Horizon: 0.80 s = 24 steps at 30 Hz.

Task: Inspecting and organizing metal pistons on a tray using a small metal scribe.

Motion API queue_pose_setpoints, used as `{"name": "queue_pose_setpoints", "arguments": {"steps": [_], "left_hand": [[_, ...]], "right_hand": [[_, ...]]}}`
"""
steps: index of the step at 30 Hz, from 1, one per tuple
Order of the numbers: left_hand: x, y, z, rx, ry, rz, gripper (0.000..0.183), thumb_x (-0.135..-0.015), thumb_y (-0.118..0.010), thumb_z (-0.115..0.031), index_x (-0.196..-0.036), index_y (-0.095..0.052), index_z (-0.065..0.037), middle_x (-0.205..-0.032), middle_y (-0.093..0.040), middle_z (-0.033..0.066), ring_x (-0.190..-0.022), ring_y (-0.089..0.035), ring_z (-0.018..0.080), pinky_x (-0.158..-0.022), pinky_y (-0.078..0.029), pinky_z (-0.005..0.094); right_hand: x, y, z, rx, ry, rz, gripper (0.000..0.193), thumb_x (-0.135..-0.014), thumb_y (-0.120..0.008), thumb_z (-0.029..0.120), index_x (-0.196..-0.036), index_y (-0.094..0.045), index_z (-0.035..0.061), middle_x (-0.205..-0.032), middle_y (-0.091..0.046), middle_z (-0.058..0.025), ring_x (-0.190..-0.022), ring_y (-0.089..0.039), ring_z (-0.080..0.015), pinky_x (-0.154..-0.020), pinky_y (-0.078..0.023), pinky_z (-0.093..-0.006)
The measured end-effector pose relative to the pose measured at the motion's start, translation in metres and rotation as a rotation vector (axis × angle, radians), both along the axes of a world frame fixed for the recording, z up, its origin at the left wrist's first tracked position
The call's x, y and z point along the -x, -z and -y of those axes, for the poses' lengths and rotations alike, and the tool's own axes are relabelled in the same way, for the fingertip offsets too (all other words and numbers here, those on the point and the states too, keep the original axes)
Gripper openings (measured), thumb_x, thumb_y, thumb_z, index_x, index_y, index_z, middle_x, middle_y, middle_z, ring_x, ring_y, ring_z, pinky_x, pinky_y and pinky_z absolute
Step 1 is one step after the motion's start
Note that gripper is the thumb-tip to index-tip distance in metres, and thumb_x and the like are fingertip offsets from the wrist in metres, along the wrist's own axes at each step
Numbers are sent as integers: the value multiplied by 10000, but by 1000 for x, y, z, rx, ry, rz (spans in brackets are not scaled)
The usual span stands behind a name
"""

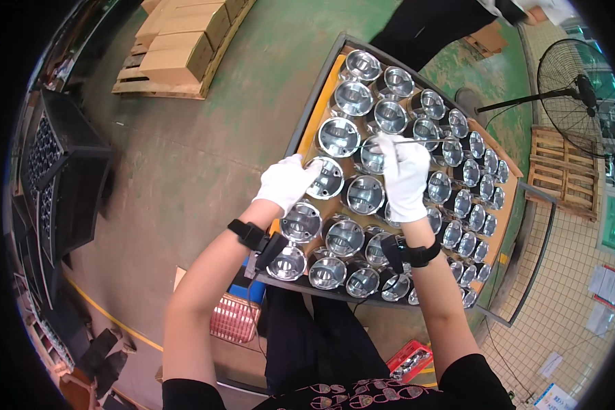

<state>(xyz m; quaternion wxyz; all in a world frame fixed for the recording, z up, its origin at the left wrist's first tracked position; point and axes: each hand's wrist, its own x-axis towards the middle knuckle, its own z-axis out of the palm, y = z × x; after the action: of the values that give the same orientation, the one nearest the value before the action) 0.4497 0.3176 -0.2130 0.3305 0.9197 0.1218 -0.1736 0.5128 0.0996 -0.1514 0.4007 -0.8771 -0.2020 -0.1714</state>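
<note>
Both my hands wear white gloves. My left hand [285, 182] rests its fingers on the rim of a shiny round metal cup-shaped part [326, 179] near the tray's left edge. My right hand [404, 176] is closed around a thin metal rod tool [439, 142] that points right over the neighbouring parts. Several rows of like metal parts [363, 195] fill a shallow tray [321, 92] with an orange-brown bottom and dark rim. Black bands sit on both my wrists.
Cardboard boxes on a wooden pallet [178, 51] lie at the top left. Black crates [61, 178] stand at the left. A standing fan [581, 96] and another pallet [560, 171] are at the right. Another person's dark clothing [434, 27] shows beyond the tray. A red basket [234, 318] sits below.
</note>
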Motion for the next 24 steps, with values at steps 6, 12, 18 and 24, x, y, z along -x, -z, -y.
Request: {"name": "queue_pose_setpoints", "arguments": {"steps": [6, 12, 18, 24], "left_hand": [[-6, 30, 4, -144, 157, 68, 193, -911, -586, -164, -955, -735, -49, -979, -756, 220, -927, -740, 410, -834, -590, 490], [-13, 23, 6, -125, 155, -33, 254, -962, -573, -231, -961, -745, -43, -995, -750, 236, -961, -732, 427, -858, -583, 500], [-68, 30, 4, -46, 92, 49, 502, -1040, -489, -505, -1081, -730, -66, -1091, -713, 292, -1044, -683, 470, -928, -550, 534], [-86, 58, 23, -31, -14, 60, 316, -1013, -549, -290, -1012, -755, -50, -1036, -744, 258, -1019, -719, 435, -901, -572, 521]], "right_hand": [[1, 22, -12, 224, -28, -63, 327, -964, -703, 282, -729, -758, 62, -706, -709, -130, -632, -666, -316, -621, -503, -419], [-8, 22, -3, 245, -41, -51, 284, -979, -680, 269, -799, -764, 66, -677, -663, -122, -635, -639, -337, -644, -488, -460], [-39, 14, -2, 92, 30, 50, 225, -957, -698, 234, -819, -776, 75, -688, -695, -93, -673, -671, -313, -652, -499, -441], [-47, 40, -4, 414, 3, 75, 297, -973, -689, 286, -792, -751, 59, -677, -675, -151, -618, -660, -332, -626, -502, -456]]}}
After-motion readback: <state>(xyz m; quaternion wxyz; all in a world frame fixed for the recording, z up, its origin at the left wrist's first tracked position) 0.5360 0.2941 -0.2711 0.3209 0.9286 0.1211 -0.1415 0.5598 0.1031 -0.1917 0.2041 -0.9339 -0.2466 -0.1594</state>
